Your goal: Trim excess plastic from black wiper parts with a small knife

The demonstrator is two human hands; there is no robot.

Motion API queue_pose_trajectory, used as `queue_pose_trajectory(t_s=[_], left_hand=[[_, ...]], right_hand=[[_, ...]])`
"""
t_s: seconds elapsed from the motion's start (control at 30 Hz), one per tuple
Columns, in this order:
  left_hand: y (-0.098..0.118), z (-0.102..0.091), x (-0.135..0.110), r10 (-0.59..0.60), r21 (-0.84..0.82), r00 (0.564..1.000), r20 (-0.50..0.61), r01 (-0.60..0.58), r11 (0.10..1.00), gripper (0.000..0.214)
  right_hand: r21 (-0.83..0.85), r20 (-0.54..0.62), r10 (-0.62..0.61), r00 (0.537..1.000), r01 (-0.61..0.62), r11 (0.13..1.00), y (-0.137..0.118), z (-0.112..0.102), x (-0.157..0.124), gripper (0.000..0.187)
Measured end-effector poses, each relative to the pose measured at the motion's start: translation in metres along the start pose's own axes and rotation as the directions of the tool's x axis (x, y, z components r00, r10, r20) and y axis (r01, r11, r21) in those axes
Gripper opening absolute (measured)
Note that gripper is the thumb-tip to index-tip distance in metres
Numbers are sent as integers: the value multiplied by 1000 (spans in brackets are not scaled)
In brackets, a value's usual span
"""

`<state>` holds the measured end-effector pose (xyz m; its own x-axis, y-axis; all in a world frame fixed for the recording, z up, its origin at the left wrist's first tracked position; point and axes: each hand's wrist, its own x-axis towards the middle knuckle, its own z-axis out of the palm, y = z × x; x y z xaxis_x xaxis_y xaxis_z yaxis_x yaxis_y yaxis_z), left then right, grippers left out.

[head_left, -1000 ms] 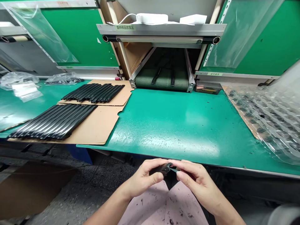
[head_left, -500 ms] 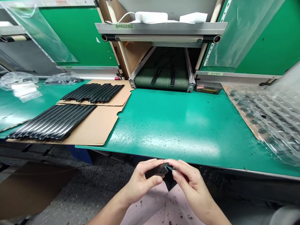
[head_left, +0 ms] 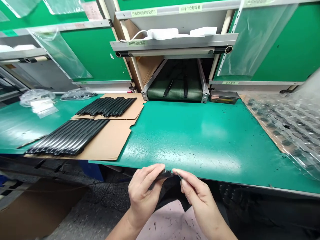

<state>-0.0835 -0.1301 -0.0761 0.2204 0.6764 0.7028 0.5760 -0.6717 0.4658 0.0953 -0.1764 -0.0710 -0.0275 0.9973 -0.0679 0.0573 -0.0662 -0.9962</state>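
My left hand [head_left: 142, 191] is closed around a short black plastic part [head_left: 163, 174], held end-on just below the front edge of the green table [head_left: 200, 140]. My right hand [head_left: 197, 195] pinches something tiny at the tip of that part, thumb and forefinger pressed together; what they hold is too small to make out. Both hands hover over my lap, in front of the table edge.
Two rows of long black strips [head_left: 70, 136] lie on cardboard sheets [head_left: 107, 146] at the left. A small conveyor [head_left: 176, 90] with black strips on it opens at the back. Clear blister trays [head_left: 292, 130] are stacked at the right. A brown box [head_left: 37, 210] sits on the floor.
The camera has tilted up and shifted a little. My hands have moved left and slightly up, and the right fingers have pulled a short way off the part's tip.
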Motion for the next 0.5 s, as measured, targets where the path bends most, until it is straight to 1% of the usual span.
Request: queue_pose_trajectory(t_s=[0.13, 0.3, 0.4, 0.5], left_hand=[[-4, 1, 11, 68, 77, 997, -27, -66, 995, 42], [-1, 2, 18, 143, 131, 990, -20, -139, 982, 40], [0, 1, 22, 220, 180, 975, -25, -212, 961, 42], [0, 1, 26, 302, 245, 953, -21, -288, 926, 43]], right_hand=[[59, 4, 43, 999, -43, 997, -8, 3, -1, 46], [150, 73, 58, 996, -68, 986, -8, 0, 2, 45], [234, 100, 91, 991, -112, 966, -10, -3, 3, 49], [339, 149, 140, 979, -184, 923, -14, -5, 3, 54]])
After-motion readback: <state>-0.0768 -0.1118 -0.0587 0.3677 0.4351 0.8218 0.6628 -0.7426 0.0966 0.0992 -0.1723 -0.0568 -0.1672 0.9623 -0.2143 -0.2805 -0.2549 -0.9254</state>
